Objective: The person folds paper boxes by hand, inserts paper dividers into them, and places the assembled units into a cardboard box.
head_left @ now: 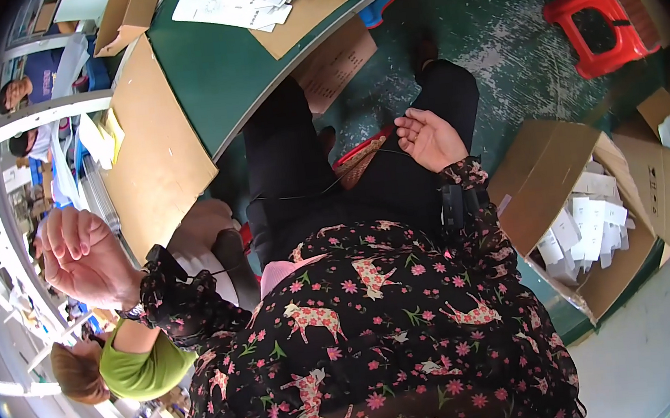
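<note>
Green-topped workbench (214, 67) carries cardboard sheets and white slips; below it the left hand (79, 256) is raised, loosely curled, empty, and the right hand (428, 138) rests open-palmed on the lap, likely a pause before reaching for slips

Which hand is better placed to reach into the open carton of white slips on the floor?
Right. The right hand hangs open over the lap, on the same side as the carton; the left hand is raised far off by the table.

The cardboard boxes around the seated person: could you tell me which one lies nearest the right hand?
The open cardboard box holding white paper slips, just beside the right hand; the others lie farther off.
</note>
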Demonstrator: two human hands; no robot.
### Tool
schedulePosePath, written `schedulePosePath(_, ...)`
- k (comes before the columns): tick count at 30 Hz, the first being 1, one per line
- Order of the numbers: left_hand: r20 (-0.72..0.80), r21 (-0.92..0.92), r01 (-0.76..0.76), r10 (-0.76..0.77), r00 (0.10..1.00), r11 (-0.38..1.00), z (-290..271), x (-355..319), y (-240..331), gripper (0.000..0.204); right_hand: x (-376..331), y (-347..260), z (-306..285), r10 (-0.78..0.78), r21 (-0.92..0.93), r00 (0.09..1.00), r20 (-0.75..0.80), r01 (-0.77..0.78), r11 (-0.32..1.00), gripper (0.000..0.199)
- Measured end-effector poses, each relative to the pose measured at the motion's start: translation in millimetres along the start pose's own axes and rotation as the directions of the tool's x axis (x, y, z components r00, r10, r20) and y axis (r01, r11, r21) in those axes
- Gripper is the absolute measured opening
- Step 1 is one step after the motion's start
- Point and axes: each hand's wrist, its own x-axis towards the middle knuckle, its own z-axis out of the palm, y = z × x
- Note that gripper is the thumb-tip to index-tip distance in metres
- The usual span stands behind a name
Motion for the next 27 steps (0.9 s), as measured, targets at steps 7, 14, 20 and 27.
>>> schedulePosePath(7,-0.043,0.096,0.012,-0.008,0.999,0.995,39.2,10.5,-15.5,0.015,14.1,-9.4,4.4,0.169,-0.014,0.983,0.072,-0.169,0.986,0.017)
schedulePosePath(14,-0.158,0.242,0.006,0.033,0.987,0.970,42.0,-0.5,-15.6,0.013,44.8,-6.5,24.7,0.325,-0.050,0.939,0.116,-0.321,0.946,0.019)
schedulePosePath(20,-0.258,0.286,0.034,0.043,0.965,0.958,35.4,-11.8,-5.9,0.011,68.2,-3.1,40.0,0.387,-0.080,0.913,0.129,-0.379,0.922,0.019)
schedulePosePath(27,-0.279,0.282,-0.017,0.100,0.955,0.959,40.6,-11.5,-24.4,0.014,63.2,-14.9,38.1,0.393,-0.083,0.917,0.066,-0.387,0.918,0.018)
